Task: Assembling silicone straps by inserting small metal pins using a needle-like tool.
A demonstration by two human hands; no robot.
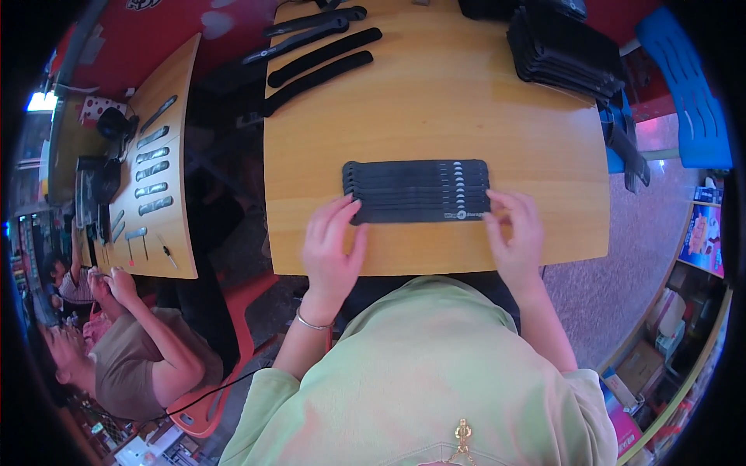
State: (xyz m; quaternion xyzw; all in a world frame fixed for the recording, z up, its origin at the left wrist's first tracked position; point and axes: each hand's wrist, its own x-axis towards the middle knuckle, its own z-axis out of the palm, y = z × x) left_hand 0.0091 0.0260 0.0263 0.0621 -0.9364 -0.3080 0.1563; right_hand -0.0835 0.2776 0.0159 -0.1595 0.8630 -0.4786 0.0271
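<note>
On the wooden table in front of me lies a row of several black straps (412,190), overlapping lengthwise. Their left ends are rounded, and white marks run down near the right ends. My left hand (332,247) rests by the left ends, its fingertips at the edge of the nearest straps and its thumb apart. At the right ends is my right hand (514,237), fingers curved and thumb spread, near or touching the edge. Neither hand is closed around a strap.
Loose black straps (322,56) lie at the table's far left. A stack of black flat pieces (563,58) stands far right. On the left, a seated person (151,349) works at another table (167,241) with strap bundles. A blue chair (688,93) is at right.
</note>
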